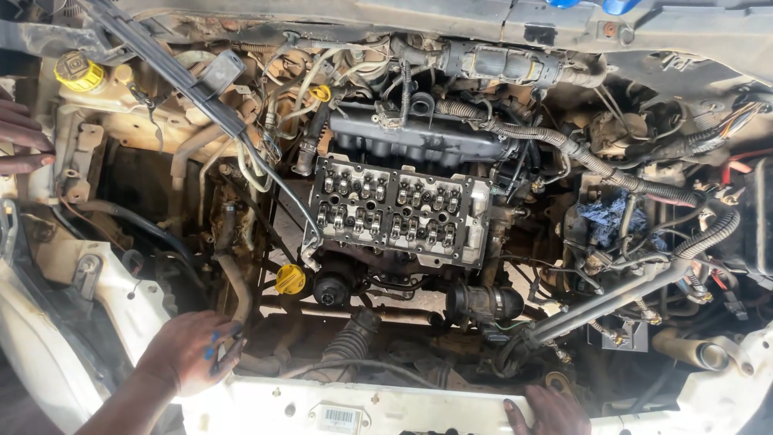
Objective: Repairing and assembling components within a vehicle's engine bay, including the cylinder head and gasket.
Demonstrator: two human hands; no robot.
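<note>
I look down into an open car engine bay. My left hand (189, 350) rests at the lower left on the front edge of the bay, fingers spread and curled beside a brown rubber hose (233, 278); blue marks show on the fingers. My right hand (547, 411) lies flat on the white front panel (419, 407) at the bottom, only partly in view. Neither hand holds anything. In the middle sits the uncovered cylinder head (394, 213) with its rows of valve gear exposed, and a black intake manifold (419, 141) lies behind it.
Another person's hand (20, 137) reaches in at the left edge. A yellow cap (290, 279) and black oil filter (332, 288) sit below the head. A loose silver rail with injectors (612, 302) lies at right, beside a blue rag (608, 217) and corrugated wiring looms (564, 145).
</note>
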